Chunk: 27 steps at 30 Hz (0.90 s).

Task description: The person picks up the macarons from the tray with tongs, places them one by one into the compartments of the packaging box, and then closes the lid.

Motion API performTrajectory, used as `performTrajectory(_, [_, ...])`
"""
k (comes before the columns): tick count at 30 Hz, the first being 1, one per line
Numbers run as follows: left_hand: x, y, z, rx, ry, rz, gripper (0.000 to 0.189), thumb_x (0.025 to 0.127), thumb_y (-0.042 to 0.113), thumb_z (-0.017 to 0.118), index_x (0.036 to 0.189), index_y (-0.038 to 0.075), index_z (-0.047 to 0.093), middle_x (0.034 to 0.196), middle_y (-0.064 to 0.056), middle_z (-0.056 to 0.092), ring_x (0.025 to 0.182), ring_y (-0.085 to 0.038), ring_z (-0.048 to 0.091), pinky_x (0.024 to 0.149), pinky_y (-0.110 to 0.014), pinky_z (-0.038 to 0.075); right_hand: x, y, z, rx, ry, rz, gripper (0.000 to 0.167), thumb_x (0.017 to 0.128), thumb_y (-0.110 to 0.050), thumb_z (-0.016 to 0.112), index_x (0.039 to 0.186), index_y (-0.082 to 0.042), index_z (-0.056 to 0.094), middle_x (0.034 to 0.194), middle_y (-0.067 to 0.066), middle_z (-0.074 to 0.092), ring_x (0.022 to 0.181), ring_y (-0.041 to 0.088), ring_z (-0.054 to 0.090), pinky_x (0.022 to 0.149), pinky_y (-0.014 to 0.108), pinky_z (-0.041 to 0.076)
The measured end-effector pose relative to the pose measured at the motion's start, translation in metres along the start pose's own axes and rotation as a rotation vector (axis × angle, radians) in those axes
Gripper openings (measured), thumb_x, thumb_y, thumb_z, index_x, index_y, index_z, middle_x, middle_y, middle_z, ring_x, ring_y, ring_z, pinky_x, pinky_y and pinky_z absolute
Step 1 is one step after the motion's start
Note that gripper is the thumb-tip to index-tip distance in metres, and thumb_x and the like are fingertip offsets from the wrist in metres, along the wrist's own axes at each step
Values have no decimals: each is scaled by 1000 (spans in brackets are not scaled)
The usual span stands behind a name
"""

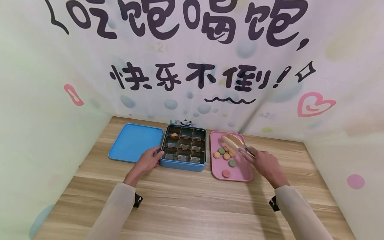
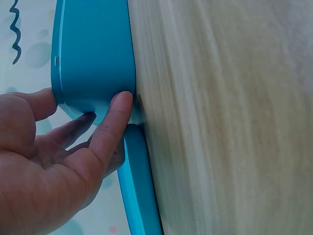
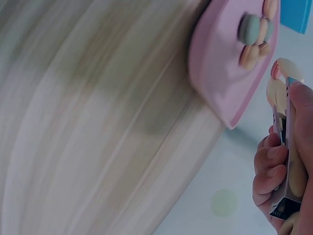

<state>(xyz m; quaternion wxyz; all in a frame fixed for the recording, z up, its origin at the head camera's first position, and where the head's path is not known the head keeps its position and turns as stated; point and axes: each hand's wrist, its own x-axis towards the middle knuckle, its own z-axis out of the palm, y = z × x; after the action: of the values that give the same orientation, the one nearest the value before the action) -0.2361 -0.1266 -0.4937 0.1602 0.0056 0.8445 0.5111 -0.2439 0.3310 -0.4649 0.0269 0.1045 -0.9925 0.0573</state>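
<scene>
My left hand point(image 1: 148, 160) holds the near left corner of a blue tin point(image 1: 183, 165), thumb at the rim and fingers against its side. A clear divider point(image 1: 183, 149) splits the tin into compartments; an orange-yellow macaron point(image 1: 174, 135) sits in the back left one. My right hand point(image 1: 265, 165) grips tongs point(image 1: 231, 143) with pale, rounded tips over the back of a pink tray point(image 1: 243, 172). Between those tips a pink macaron point(image 3: 275, 70) shows in the right wrist view. On the tray lie several yellow macarons point(image 1: 226, 156), green macarons point(image 1: 232, 163) and a pink macaron point(image 1: 226, 173).
A blue lid point(image 1: 136, 141) lies on the wooden table point(image 1: 192, 200) left of the tin. The tray stands just right of the tin. A printed backdrop point(image 1: 192, 50) rises behind the table and along both sides.
</scene>
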Motion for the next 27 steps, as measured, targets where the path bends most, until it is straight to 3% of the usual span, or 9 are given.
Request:
performTrajectory(5, [0, 0, 1, -2, 5, 0, 56, 108, 28, 44, 154, 0, 31, 118, -24, 58, 103, -32, 66, 87, -39, 59, 2, -14, -5, 18, -18, 13, 67, 97, -63, 47, 135, -9, 59, 74, 7, 58, 65, 23, 53, 54, 36, 42])
performTrajectory(11, [1, -2, 2, 9, 10, -3, 56, 108, 29, 44, 154, 1, 31, 116, -22, 59, 99, -29, 67, 86, -38, 59, 5, -30, -10, 37, -23, 16, 57, 98, -55, 53, 133, -10, 60, 74, 8, 57, 65, 24, 53, 52, 36, 42])
performTrajectory(18, [1, -2, 0, 9, 6, 3, 56, 108, 29, 44, 154, 0, 31, 116, -22, 60, 100, -30, 67, 86, -39, 59, 11, -47, -8, 64, 8, -10, 49, 96, -59, 54, 118, -16, 63, 70, 6, 56, 62, 22, 53, 50, 34, 41])
performTrajectory(27, [3, -3, 2, 3, 9, -14, 57, 107, 30, 45, 155, 2, 32, 101, -16, 59, 96, -29, 66, 84, -38, 59, 21, -69, -1, 94, 27, -46, 30, 97, -49, 59, 95, -20, 55, 66, 2, 50, 60, 22, 50, 49, 35, 39])
